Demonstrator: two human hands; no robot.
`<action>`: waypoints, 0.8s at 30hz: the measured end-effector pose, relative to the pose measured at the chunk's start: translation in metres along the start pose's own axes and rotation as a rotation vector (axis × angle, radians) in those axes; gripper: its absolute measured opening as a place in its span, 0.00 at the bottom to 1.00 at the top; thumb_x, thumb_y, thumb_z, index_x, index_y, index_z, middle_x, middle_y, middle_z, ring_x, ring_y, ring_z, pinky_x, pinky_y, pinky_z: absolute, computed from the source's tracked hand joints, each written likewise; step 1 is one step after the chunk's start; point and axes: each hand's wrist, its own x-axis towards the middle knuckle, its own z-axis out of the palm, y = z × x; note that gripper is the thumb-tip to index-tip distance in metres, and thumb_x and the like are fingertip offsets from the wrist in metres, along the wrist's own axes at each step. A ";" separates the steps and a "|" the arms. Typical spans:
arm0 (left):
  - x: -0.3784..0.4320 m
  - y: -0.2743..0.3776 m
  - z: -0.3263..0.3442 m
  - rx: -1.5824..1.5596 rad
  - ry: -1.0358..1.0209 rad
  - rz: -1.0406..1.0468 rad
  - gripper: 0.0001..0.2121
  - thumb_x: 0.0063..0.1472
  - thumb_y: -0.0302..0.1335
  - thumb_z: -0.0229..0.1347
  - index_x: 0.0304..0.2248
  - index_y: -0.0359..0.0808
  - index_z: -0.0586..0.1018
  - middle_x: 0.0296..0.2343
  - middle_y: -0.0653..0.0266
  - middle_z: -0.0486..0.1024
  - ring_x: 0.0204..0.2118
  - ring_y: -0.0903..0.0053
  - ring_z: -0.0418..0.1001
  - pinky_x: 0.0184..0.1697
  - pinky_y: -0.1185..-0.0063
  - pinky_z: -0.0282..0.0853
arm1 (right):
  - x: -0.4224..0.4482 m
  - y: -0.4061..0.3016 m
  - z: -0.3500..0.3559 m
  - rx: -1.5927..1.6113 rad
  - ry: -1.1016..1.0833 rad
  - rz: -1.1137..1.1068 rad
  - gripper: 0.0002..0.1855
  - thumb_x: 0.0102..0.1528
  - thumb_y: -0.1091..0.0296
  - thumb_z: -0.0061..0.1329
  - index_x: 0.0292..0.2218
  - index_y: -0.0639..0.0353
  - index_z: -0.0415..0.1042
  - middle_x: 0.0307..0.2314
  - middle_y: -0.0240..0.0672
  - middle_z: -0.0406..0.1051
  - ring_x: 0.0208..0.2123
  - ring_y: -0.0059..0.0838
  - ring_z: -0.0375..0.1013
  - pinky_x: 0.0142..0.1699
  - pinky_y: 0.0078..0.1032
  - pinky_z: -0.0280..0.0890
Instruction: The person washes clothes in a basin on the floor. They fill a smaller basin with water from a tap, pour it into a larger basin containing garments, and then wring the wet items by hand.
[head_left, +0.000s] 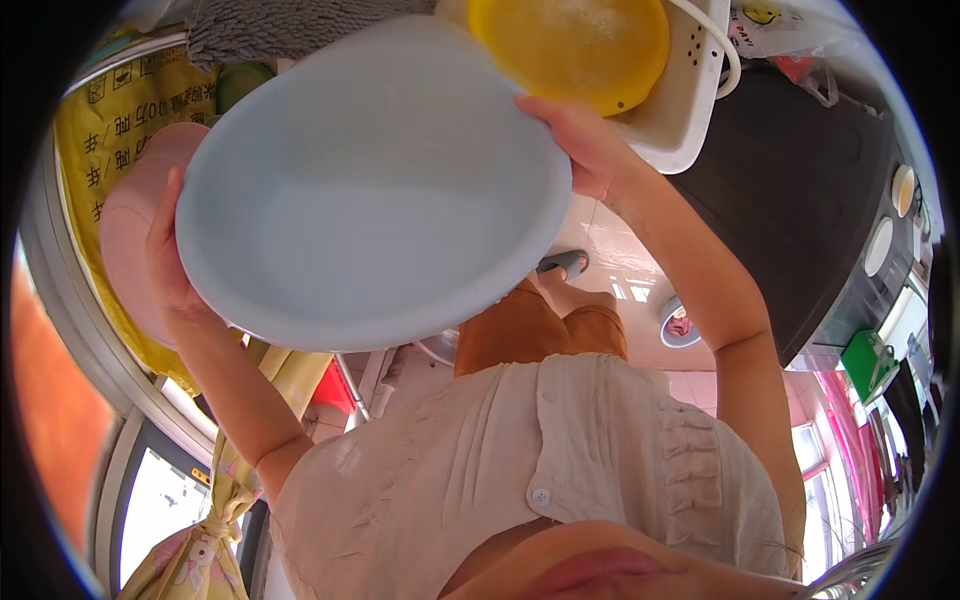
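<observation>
A large light-blue plastic basin (375, 195) is held up before me, tilted with its inside towards the camera. My left hand (171, 255) grips its rim at the left side, with the thumb up along the edge and the other fingers largely hidden. At the upper right of the basin, my right hand (574, 142) holds the rim, its fingertips over the edge. Just beyond that hand lies a yellow round basin (577, 52) in a white perforated plastic tub (686, 112). Behind my left hand is a pink plastic container (135, 217).
A dark flat surface (795, 202) stretches along the right, with a white lid or dish (878, 246) near its far edge. Grey shaggy fabric (300, 30) lies at the top. On the tiled floor stands a small bowl (681, 322). A knotted curtain (217, 517) hangs at lower left.
</observation>
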 end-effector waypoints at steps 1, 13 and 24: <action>0.001 0.013 0.008 0.023 0.039 0.026 0.16 0.65 0.35 0.49 0.43 0.29 0.77 0.36 0.58 0.79 0.36 0.72 0.78 0.39 0.78 0.75 | 0.007 0.003 0.003 0.035 -0.010 0.030 0.22 0.64 0.63 0.36 0.52 0.74 0.60 0.48 0.47 0.67 0.48 0.36 0.70 0.54 0.32 0.65; 0.060 0.109 0.056 0.335 -0.263 0.263 0.20 0.68 0.22 0.38 0.58 0.37 0.64 0.31 0.75 0.71 0.16 0.95 0.53 0.17 0.99 0.56 | 0.047 0.043 0.028 0.417 -0.167 0.272 0.23 0.66 0.64 0.30 0.54 0.73 0.56 0.51 0.48 0.63 0.50 0.37 0.69 0.56 0.34 0.66; 0.064 0.106 0.117 0.461 -0.286 0.241 0.16 0.69 0.27 0.41 0.53 0.34 0.70 0.28 0.74 0.69 0.17 0.96 0.55 0.16 1.00 0.56 | 0.056 0.055 0.027 0.541 -0.148 0.349 0.22 0.65 0.61 0.35 0.54 0.69 0.59 0.49 0.47 0.66 0.47 0.35 0.71 0.52 0.33 0.69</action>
